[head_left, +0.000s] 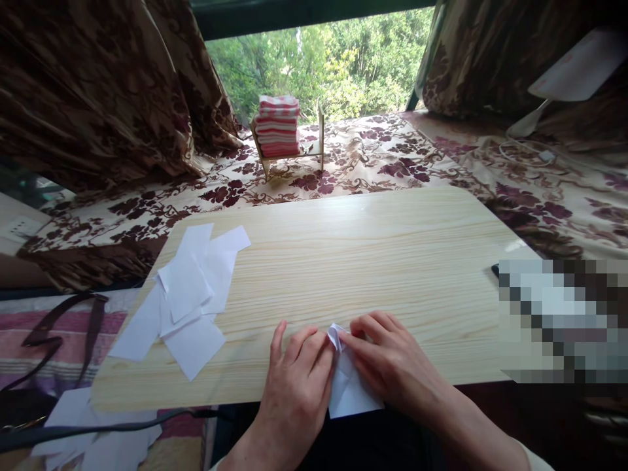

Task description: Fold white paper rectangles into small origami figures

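A small white sheet of paper (356, 394), partly folded, lies at the front edge of the wooden table, its lower end jutting past the edge. At its top a folded flap curls up between my hands. My right hand (390, 356) pinches this flap with thumb and forefinger. Against the paper's left side rests my left hand (300, 373), fingers bent, the forefinger beside the flap and the little finger lifted away. Its thumb is hidden, so how firmly it grips the paper is hard to see.
Loose white paper pieces (189, 288) overlap on the table's left side. More papers (115, 445) lie lower left, near a dark strap (91, 340). A blurred-out object (559, 314) sits at the right edge. Behind the wooden table (373, 255) stands a small rack with folded cloths (278, 127).
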A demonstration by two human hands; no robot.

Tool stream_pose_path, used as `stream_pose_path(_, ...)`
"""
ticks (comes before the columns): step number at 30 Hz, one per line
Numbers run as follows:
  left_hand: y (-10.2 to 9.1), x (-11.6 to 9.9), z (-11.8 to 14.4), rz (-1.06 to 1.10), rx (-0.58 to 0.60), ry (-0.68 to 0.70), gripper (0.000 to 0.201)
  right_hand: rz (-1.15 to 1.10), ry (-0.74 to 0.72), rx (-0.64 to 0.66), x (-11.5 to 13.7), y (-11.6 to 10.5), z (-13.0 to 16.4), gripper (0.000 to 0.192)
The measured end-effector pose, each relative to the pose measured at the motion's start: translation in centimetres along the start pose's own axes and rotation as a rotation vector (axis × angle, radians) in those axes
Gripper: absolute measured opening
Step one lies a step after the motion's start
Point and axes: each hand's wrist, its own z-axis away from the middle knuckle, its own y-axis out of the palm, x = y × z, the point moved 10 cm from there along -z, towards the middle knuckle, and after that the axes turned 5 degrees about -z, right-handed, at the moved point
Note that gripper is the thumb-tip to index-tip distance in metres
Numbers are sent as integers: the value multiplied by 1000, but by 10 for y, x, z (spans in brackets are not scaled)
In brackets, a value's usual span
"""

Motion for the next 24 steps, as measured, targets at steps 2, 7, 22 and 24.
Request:
stream_pose_path(2,-4,-3,3,17,-19,3,24,-24,11,15,-1,2,0,31)
stream_pose_path(7,-2,-11,9,55,-19,22,26,-51,53,54,-3,4,-1,27)
stream_pose_path(22,6,-10,11,5,5,47,33,-58,69,1,-7,-4,-5,21)
stream_pose_path(24,7,-10,12,6,10,48,34,-61,61,17,-7,-4,-6,21)
